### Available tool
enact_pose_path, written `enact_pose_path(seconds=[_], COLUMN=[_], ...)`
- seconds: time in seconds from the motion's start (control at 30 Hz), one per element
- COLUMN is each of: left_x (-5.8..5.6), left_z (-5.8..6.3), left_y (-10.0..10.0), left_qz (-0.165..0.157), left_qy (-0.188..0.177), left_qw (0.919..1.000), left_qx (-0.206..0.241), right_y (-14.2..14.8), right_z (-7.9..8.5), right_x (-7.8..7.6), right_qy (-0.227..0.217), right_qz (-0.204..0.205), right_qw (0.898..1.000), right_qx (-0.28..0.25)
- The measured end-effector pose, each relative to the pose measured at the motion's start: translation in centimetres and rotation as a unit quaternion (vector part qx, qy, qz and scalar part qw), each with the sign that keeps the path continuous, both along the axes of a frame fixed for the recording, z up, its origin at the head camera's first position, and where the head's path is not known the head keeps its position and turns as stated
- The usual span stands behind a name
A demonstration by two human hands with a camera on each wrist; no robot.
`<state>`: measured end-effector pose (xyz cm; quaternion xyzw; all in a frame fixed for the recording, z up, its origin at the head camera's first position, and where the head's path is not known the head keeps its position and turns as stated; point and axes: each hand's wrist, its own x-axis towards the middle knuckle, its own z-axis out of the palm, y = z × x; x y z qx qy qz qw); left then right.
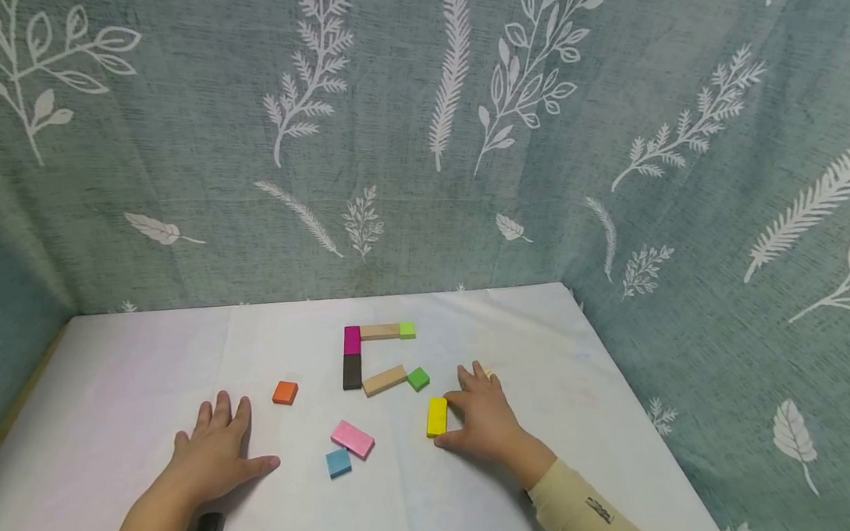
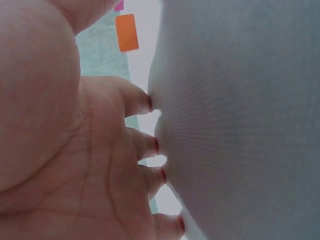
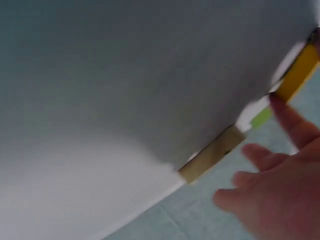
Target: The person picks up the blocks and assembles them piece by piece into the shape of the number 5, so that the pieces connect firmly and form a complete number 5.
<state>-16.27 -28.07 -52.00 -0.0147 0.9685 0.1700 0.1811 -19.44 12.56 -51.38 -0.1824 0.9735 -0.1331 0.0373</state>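
My right hand (image 1: 486, 420) pinches a yellow block (image 1: 437, 417) by its two ends, between thumb and index finger. The same yellow block (image 3: 300, 72) shows at the right edge of the right wrist view. A wooden block (image 3: 212, 154) lies beyond the other fingers; the hand mostly hides it in the head view. On the left, my left hand (image 1: 211, 453) rests on the table with fingers spread, holding nothing. Nearest to it is an orange block (image 1: 285, 393). Between the hands lie a pink block (image 1: 352, 439) and a blue block (image 1: 338, 462), seemingly touching.
Farther back, a magenta block (image 1: 352, 339) and a black block (image 1: 352, 371) form a line. From it extend two wooden blocks (image 1: 380, 332), with a light green block (image 1: 407, 330) and a green block (image 1: 418, 378) at their ends. Patterned curtains (image 1: 401, 140) surround the white table (image 1: 183, 343).
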Motion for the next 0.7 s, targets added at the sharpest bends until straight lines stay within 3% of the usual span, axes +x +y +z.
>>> enact_pose_path(seconds=[0.23, 0.7], left_x=[0.0, -0.1], left_z=[-0.2, -0.4], left_y=[-0.3, -0.2], left_qz=[0.001, 0.005], left_qy=[0.002, -0.004], left_qw=[1.0000, 1.0000], left_qx=[-0.001, 0.000], right_y=[0.4, 0.3], right_z=[0.2, 0.4], right_x=[-1.9, -3.4], right_qy=[-0.036, -0.089], right_qz=[0.023, 0.015], right_qw=[0.999, 0.996], right_qx=[-0.014, -0.025])
